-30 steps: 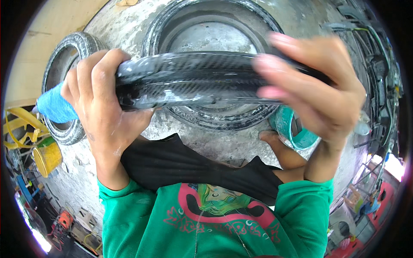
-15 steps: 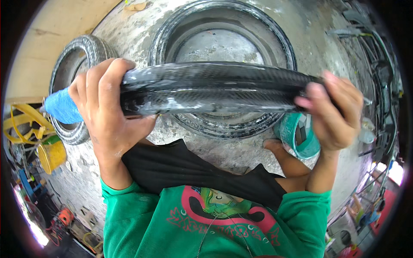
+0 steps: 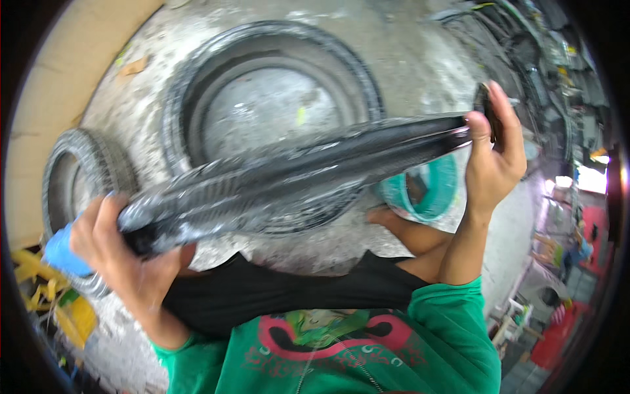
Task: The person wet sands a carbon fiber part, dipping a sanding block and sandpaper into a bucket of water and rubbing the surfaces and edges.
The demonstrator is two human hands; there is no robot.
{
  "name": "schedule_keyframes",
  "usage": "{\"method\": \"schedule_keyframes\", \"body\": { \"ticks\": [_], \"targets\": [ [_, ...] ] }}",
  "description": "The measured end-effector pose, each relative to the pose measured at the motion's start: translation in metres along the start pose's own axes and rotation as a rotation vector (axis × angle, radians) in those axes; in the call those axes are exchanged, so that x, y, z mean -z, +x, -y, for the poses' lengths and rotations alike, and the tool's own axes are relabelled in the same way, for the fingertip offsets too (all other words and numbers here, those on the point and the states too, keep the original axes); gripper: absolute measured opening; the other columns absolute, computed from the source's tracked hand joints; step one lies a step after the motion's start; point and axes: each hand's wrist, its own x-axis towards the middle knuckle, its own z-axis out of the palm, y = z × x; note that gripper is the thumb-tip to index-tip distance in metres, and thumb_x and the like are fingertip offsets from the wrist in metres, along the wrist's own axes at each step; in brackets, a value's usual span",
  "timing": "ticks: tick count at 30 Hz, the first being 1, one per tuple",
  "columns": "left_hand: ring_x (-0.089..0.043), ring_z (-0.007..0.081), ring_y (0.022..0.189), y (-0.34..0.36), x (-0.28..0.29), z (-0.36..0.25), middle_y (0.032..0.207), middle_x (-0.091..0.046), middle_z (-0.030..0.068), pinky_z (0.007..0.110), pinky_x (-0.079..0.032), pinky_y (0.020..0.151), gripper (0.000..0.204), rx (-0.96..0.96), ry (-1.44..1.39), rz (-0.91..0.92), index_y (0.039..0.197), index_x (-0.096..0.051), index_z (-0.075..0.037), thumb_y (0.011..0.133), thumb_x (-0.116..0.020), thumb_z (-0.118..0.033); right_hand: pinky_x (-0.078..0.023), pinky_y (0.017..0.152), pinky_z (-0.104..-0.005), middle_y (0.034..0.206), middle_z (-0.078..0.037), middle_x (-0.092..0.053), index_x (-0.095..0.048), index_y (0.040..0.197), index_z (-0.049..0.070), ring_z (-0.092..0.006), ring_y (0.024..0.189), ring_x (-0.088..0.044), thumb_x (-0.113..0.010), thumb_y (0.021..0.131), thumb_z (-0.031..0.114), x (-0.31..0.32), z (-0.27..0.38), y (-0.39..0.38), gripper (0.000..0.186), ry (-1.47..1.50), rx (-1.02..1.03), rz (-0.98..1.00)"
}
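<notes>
A long, glossy black part with a carbon-weave pattern [image 3: 295, 164] is held raised in front of the body, slanted from half past eight up to half past two. Whitish streaks are seen along its surface. Its lower end is clasped by the left hand [image 3: 121, 253], whose grip is closed around it, fingers over the upper edge and thumb below. Its upper end is held by the right hand [image 3: 495, 164], where the grip is closed and the thumb is laid against the end; a dark upright edge is seen between thumb and fingers, and whether it belongs to the part cannot be told. A blue, cloth-like piece [image 3: 65, 253] is seen just beyond the left hand; whether it is held cannot be told. Behind the part, a large black rubber tyre [image 3: 176, 125] is laid flat on the grey concrete floor [image 3: 420, 85] toward eleven o'clock. A smaller black tyre [image 3: 108, 164] is seen at nine o'clock, a round teal bucket [image 3: 446, 190] at three, and a blurred yellow container [image 3: 80, 322] at eight.
</notes>
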Motion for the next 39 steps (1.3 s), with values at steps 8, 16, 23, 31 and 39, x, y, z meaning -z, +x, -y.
{"method": "schedule_keyframes", "body": {
  "ticks": [8,16,23,31,39],
  "targets": [
    [-0.055,0.0384,0.114,0.004,-0.009,0.011,0.118,-0.06,0.0184,0.047,-0.037,0.101,0.077,-0.07,-0.031,0.038,0.129,-0.056,-0.001,0.069,-0.079,-0.044,-0.053,0.084,-0.0333,0.101,-0.018,-0.074,-0.072,0.104,-0.004,-0.0224,0.09,-0.07,-0.07,0.095,0.017,0.03,-0.107,0.008,0.023,-0.461,-0.347,-0.083],
    [-0.057,0.0386,0.112,-0.019,-0.009,0.037,0.12,-0.062,0.0196,0.048,-0.039,0.1,0.08,-0.083,0.046,-0.015,0.132,-0.055,0.003,0.078,-0.077,-0.052,-0.053,0.089,-0.0438,0.118,-0.013,-0.071,-0.072,0.105,0.005,-0.032,0.101,-0.069,-0.066,0.081,0.003,-0.014,0.014,-0.016,0.024,-0.404,0.436,0.143],
    [-0.056,0.0403,0.115,-0.019,-0.013,0.03,0.123,-0.06,0.0199,0.05,-0.038,0.1,0.082,-0.192,-0.01,0.001,0.135,-0.054,0.002,0.078,-0.074,-0.053,-0.053,0.089,-0.0423,0.109,-0.018,-0.074,-0.074,0.108,0.002,-0.0347,0.1,-0.069,-0.059,0.091,0.001,0.05,-0.13,0.014,0.023,-0.677,-0.092,0.049],
    [-0.055,0.0393,0.114,-0.019,-0.017,0.031,0.121,-0.06,0.0187,0.05,-0.039,0.099,0.08,-0.117,0.03,-0.031,0.136,-0.054,0.0,0.075,-0.076,-0.047,-0.053,0.089,-0.0367,0.113,-0.016,-0.074,-0.075,0.113,0.006,-0.0292,0.101,-0.07,-0.065,0.096,0.012,0.019,-0.068,0.003,0.021,-0.316,0.142,0.025],
    [-0.056,0.0399,0.115,-0.016,-0.019,0.028,0.119,-0.06,0.0207,0.048,-0.039,0.1,0.081,-0.124,0.067,-0.045,0.133,-0.054,0.004,0.074,-0.077,-0.048,-0.053,0.089,-0.0386,0.11,-0.015,-0.075,-0.076,0.11,0.006,-0.0303,0.099,-0.071,-0.065,0.094,0.011,-0.007,-0.034,-0.003,0.02,-0.282,0.188,0.015]
  ]
}}
